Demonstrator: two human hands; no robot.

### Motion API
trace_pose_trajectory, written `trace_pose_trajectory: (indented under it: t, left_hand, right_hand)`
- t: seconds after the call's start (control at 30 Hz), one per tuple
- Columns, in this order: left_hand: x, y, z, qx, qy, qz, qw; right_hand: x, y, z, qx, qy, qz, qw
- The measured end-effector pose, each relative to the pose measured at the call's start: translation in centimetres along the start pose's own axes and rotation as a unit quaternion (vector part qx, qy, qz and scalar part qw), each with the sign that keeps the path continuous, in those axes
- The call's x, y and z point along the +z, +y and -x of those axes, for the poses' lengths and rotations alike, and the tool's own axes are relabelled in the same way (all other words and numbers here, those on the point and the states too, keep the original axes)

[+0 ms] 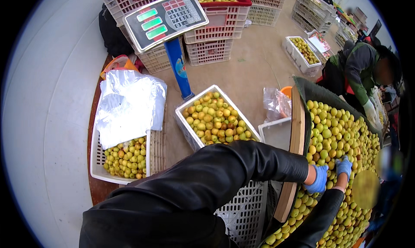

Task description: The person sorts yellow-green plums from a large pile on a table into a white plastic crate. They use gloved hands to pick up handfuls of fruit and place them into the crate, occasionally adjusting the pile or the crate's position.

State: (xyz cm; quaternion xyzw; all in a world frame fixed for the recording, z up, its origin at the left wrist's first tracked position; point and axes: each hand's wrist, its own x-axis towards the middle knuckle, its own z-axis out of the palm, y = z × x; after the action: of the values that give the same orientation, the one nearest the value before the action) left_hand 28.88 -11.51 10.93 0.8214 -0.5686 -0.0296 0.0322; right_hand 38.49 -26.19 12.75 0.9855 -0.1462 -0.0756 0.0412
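A large heap of small green-yellow round fruit lies in a bin with a wooden edge and dark cloth lining. My left hand, in a blue glove, rests on the fruit just inside the wooden board. Close beside it to the right is my right hand, also blue-gloved, with its fingers down among the fruit. The undersides of both hands are hidden, so whether either one holds a fruit cannot be told. Black sleeves cover both arms.
A white crate of fruit stands left of the bin. Farther left, plastic sheets partly cover another fruit crate. Behind are a digital scale on a blue post and stacked crates. A person in white gloves bends over the bin's far side.
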Motion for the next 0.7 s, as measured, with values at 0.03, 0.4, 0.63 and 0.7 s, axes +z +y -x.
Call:
trace_pose_trajectory:
  t: [0.03,0.4,0.63,0.7]
  left_hand:
    - [-0.3,0.0,0.4,-0.001,0.013,0.006,1.000]
    - [-1.1,0.9,4.4,-0.056,0.090,0.083,0.991]
    - [-2.7,0.0,8.5,-0.101,0.134,0.262,0.950]
    - [1.5,-2.9,8.7,-0.022,0.298,0.266,0.917]
  right_hand:
    - [0.6,0.4,-0.4,0.001,-0.004,0.004,1.000]
    - [3.9,4.7,-0.1,-0.055,-0.132,-0.225,0.964]
    - [5.3,7.1,2.1,-0.227,-0.034,0.007,0.973]
    - [5.2,5.3,1.2,-0.258,-0.006,0.064,0.964]
